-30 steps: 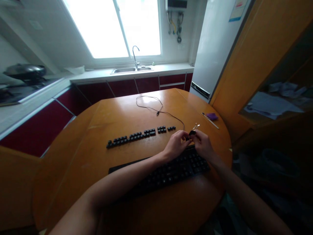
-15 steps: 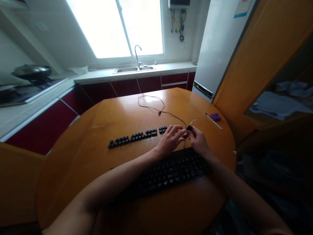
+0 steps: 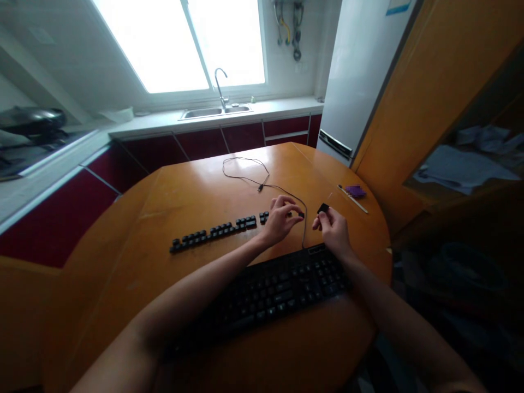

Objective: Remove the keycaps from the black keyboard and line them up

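Note:
My left hand [image 3: 280,221] pinches a small black keycap [image 3: 301,215] between thumb and fingertips, above the far side of the keyboard. To its right, my right hand [image 3: 333,226] is closed on a small flat black piece [image 3: 323,208], whose kind I cannot make out. Below both hands lies the black keyboard [image 3: 282,289], partly covered by my left forearm. A row of loose black keycaps [image 3: 213,233] stretches across the table to the left, its right end partly behind my left hand.
The keyboard's cable [image 3: 245,178] loops over the far part of the wooden table [image 3: 135,218]. A thin white stick with a dark tip [image 3: 358,204] lies by a purple item [image 3: 355,191] at the right. A sink [image 3: 204,113] and fridge [image 3: 347,82] stand beyond.
My hands have moved apart: they were together around the black piece, and now a gap separates them, with the keycap in the left. The view has shifted slightly.

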`<action>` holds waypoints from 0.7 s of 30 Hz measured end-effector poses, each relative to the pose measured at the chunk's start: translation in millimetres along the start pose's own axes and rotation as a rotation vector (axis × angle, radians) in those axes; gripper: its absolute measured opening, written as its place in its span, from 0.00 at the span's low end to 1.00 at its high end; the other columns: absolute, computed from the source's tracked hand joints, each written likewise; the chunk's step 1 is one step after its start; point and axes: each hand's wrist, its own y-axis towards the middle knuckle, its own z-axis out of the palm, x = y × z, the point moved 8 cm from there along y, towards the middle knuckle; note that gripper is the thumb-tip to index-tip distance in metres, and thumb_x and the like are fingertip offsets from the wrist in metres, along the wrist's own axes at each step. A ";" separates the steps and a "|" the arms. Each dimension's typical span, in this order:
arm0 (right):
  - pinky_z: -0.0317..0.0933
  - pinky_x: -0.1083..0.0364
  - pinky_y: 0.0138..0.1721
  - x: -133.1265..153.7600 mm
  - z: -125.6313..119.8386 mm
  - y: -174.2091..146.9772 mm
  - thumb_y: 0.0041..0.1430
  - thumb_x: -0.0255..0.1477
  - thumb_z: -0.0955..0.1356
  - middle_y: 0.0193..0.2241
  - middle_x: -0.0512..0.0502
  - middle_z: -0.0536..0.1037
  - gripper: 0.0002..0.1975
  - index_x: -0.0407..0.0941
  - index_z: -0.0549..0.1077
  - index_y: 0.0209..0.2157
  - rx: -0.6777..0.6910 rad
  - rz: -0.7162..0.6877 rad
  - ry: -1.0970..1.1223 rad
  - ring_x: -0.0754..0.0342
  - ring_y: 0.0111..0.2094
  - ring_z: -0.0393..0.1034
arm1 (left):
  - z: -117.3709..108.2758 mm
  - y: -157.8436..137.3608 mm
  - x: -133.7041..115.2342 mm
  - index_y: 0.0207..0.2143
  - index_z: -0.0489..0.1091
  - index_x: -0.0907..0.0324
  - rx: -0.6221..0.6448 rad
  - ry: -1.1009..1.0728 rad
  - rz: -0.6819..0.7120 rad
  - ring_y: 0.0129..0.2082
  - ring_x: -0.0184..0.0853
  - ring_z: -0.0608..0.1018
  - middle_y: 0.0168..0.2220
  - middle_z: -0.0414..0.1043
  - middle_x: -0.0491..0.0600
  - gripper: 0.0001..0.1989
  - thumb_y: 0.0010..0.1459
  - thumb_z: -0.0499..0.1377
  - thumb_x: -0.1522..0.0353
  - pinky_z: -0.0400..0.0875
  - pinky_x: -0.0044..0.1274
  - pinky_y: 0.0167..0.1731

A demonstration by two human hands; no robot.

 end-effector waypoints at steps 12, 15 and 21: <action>0.63 0.53 0.34 -8.2 -2.1 -0.5 0.68 0.38 0.61 0.24 0.45 0.78 0.17 0.46 0.70 0.28 -0.020 -0.004 0.019 0.51 0.28 0.71 | 41.3 25.2 50.1 0.33 0.79 0.55 0.065 0.240 -0.209 0.57 0.49 0.63 0.55 0.66 0.53 0.05 0.55 0.67 0.64 0.60 0.42 0.54; 0.63 0.53 0.34 -8.8 -1.5 -0.5 0.69 0.38 0.61 0.24 0.46 0.77 0.17 0.46 0.71 0.28 -0.010 -0.001 0.026 0.52 0.28 0.72 | 41.2 24.2 53.6 0.33 0.79 0.55 0.089 0.251 -0.227 0.56 0.50 0.63 0.55 0.66 0.53 0.06 0.55 0.65 0.63 0.60 0.42 0.54; 0.62 0.53 0.33 -10.1 0.8 -1.4 0.69 0.38 0.61 0.24 0.46 0.77 0.17 0.45 0.71 0.28 0.005 -0.012 0.036 0.52 0.28 0.72 | 40.4 25.1 59.0 0.34 0.79 0.56 0.113 0.265 -0.249 0.56 0.50 0.64 0.54 0.66 0.54 0.09 0.54 0.65 0.61 0.59 0.42 0.54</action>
